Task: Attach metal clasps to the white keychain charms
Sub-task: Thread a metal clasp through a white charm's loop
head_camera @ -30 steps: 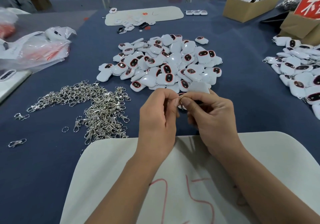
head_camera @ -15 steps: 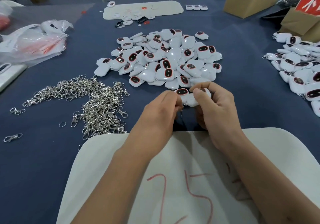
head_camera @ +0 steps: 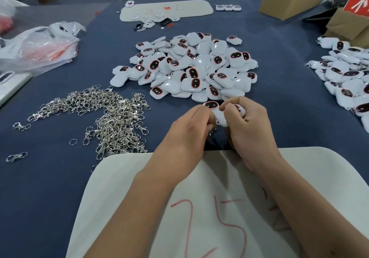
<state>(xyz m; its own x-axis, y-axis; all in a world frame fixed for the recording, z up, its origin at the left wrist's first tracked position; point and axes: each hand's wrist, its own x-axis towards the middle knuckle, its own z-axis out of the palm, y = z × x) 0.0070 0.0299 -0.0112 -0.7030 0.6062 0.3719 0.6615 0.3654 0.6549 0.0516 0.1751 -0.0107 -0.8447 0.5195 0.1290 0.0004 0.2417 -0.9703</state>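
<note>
My right hand (head_camera: 246,122) grips a white charm (head_camera: 221,118) with a dark oval window rimmed in red. My left hand (head_camera: 190,126) pinches a metal clasp (head_camera: 213,131) at the charm's lower edge, and part of the clasp hangs below my fingers. Both hands meet just beyond the white board (head_camera: 329,178). A big heap of white charms (head_camera: 189,68) lies right behind my hands. A tangle of silver clasps (head_camera: 111,116) lies to the left on the blue cloth.
A second heap of charms (head_camera: 347,74) lies at the right edge. Loose clasps (head_camera: 17,156) and a ring (head_camera: 73,142) lie at the left. Plastic bags (head_camera: 40,48) sit far left, cardboard boxes (head_camera: 287,2) far right, another white board (head_camera: 165,10) at the back.
My hands have dropped from a raised position toward the cloth, and the charm now lies flatter in my right hand. The heaps have not moved.
</note>
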